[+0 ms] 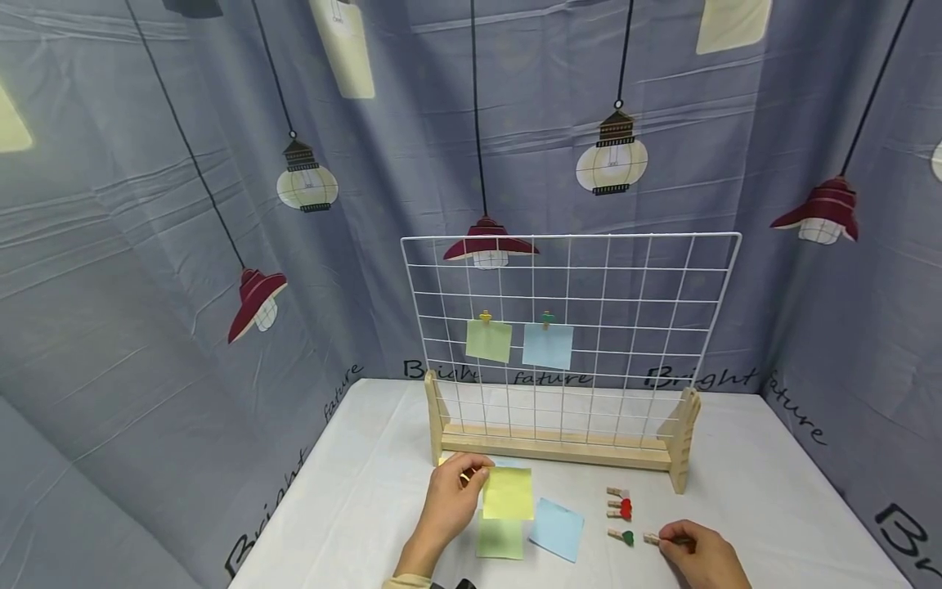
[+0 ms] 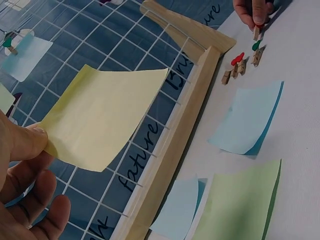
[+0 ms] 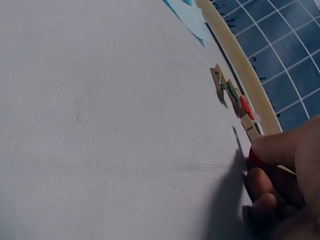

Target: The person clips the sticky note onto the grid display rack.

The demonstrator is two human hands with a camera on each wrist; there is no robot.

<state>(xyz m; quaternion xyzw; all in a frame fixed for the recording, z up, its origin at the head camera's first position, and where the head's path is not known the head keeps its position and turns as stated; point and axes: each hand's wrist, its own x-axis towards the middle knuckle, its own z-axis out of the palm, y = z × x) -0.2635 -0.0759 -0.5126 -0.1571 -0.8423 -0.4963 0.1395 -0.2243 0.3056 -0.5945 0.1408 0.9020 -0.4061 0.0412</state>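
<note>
My left hand [image 1: 450,495] pinches a yellow sticky note [image 1: 508,493] by its edge between thumb and fingers. In the left wrist view the note is raised in front of the wire grid. At the right, my right hand [image 1: 702,556] pinches a small wooden clothespin [image 1: 651,538]; the right wrist view shows a red piece [image 3: 255,159] on it under the thumb. Just left of that hand lie several clothespins [image 1: 621,514] with red and green decorations. A green note [image 1: 500,540] and a blue note [image 1: 557,530] lie on the table near the left hand.
A white wire grid in a wooden stand [image 1: 559,450] stands across the table's back. On it hang a green note [image 1: 489,340] under a yellow clip and a blue note [image 1: 548,347] under a green clip. Another blue note [image 2: 176,207] lies beside the base. Printed curtains surround the table.
</note>
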